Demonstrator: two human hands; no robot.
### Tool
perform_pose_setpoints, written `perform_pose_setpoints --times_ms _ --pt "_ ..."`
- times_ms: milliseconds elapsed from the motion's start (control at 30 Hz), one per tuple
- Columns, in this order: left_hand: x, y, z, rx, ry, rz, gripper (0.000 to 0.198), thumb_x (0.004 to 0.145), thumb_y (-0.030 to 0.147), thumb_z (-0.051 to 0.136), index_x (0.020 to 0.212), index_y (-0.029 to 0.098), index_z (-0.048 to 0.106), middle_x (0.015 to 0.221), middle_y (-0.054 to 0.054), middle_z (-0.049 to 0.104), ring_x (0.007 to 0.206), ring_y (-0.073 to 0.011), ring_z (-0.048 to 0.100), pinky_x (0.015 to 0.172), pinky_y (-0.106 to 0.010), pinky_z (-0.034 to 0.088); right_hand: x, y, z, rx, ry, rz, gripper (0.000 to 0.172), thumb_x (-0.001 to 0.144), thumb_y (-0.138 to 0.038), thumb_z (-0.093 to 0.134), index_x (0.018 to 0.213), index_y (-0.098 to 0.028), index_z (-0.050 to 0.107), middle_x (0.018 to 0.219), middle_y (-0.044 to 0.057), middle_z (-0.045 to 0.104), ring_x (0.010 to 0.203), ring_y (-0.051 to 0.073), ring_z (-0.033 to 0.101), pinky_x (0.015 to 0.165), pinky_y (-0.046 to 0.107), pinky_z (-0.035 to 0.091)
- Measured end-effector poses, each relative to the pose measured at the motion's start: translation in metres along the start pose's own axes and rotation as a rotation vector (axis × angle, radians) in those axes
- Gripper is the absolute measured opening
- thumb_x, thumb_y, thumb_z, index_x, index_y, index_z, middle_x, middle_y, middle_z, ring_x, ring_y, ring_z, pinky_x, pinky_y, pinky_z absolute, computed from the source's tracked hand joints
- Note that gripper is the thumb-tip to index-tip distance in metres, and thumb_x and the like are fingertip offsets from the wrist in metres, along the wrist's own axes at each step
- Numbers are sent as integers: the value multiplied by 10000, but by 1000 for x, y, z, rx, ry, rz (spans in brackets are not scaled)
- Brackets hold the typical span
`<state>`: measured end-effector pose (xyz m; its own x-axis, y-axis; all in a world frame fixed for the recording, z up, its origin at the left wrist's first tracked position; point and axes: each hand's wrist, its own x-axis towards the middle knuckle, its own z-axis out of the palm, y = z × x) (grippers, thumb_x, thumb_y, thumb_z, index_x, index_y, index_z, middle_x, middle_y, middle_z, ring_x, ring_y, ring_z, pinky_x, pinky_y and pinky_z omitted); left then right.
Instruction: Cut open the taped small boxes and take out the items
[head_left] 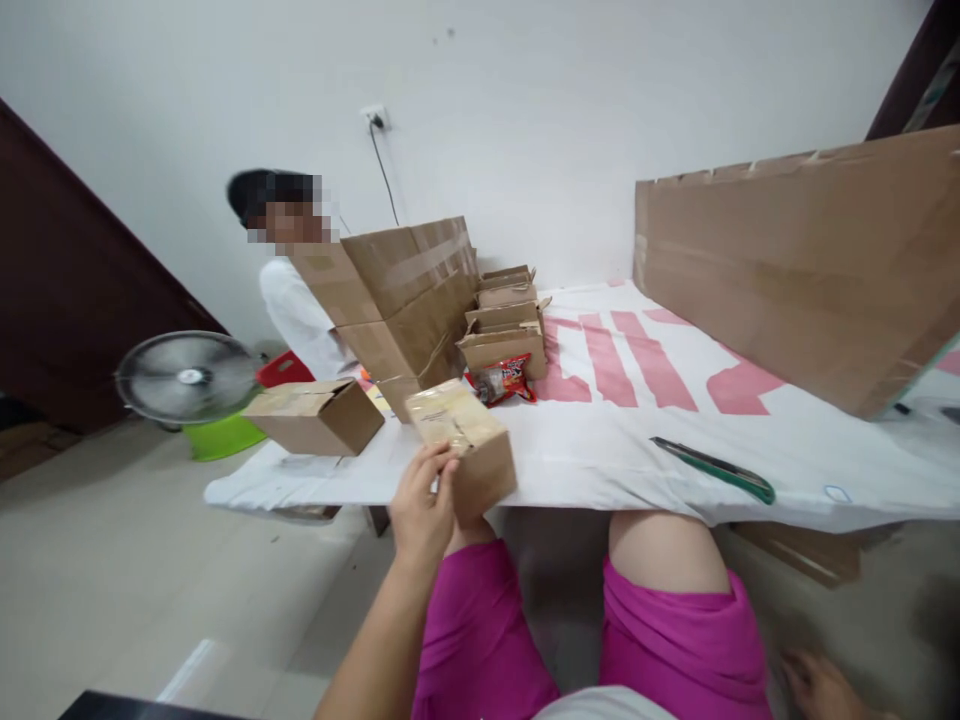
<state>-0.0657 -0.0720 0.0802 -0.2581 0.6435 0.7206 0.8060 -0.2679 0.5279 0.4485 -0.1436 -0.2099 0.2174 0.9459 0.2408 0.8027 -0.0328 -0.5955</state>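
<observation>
Hands [422,502] bare; magenta shorts [480,635]; top apparently white [604,706].

From the seat, a broad lane over the white-clothed counter [574,435] lets hands pass at 12 o'clock, between the open boxes [502,352] and the large carton [787,270] walling off 1 to 2. A green cutter [712,470] lies across the near approach at 1. At 11, the small box [484,470], red packet [510,378] and taped stack [409,300] obstruct; a closed box [315,415] blocks 10.
</observation>
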Motion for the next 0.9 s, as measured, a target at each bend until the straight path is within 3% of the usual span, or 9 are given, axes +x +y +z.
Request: perform_pose_setpoints --times_ms 100,167,267,400,533,600,633,767,900 --pt "-8 24 23 -220 -182 124 184 918 290 525 978 223 685 1137 -64 680 1122 -210 608 1045 -417 438 18 0 18 67 18 50 415 725 -620 444 684 -267 658 722 114 695 674 313 693 655 483 568" --pt "-5 27 39 -366 -292 157 202 933 292 502 985 218 682 1174 -76 661 1145 -210 602 1024 -409 460 25 -10 21 96 51 51 491 740 -637 432 787 -214 676 806 135 708 757 309 694 726 482 562" --pt "5 20 55 -427 -237 73 243 948 332 471 976 207 677 1301 -103 565 1188 -228 570 1015 -423 457 30 -29 14 127 98 -52 506 821 -624 420 895 -189 667 884 126 705 841 284 676 785 458 545" --pt "0 24 58 -336 -3 -42 305 947 375 467 1184 226 588 1373 -128 472 1290 -267 457 1062 -494 382 35 -51 -10 97 243 -197 435 895 -566 431 934 -188 641 895 111 680 844 264 649 766 425 528" --pt "-25 54 59 -281 -152 183 569 854 464 604 1355 247 443 1517 -155 255 1410 -358 264 1105 -577 293 59 -89 -48 38 455 -379 352 928 -477 448 962 -168 613 898 122 640 858 269 605 786 440 487" --pt "-32 65 63 -230 -222 283 560 812 422 675 1314 256 490 1544 -134 206 1450 -391 127 1125 -611 237 78 -116 -67 6 501 -474 300 935 -415 458 996 -161 605 941 132 627 916 276 586 831 454 463" --pt "-32 67 66 -222 -234 303 480 824 367 673 1269 256 528 1529 -123 251 1459 -384 93 1131 -617 222 88 -130 -74 -14 503 -513 283 939 -392 456 1014 -161 603 966 134 625 945 279 578 856 460 452" --pt "-15 47 72 -398 -312 284 249 893 221 571 1138 239 611 1396 -102 465 1467 -314 140 1151 -593 217 129 -165 -86 -131 436 -603 328 949 -387 427 1120 -157 587 1127 160 611 1085 304 538 948 490 408" --pt "3 9 71 -679 -450 166 242 868 295 621 1104 248 650 1507 -79 351 1455 -317 203 1159 -551 238 155 -168 -79 -297 270 -540 430 948 -420 395 1238 -143 550 1163 169 629 1074 309 552 906 469 444"
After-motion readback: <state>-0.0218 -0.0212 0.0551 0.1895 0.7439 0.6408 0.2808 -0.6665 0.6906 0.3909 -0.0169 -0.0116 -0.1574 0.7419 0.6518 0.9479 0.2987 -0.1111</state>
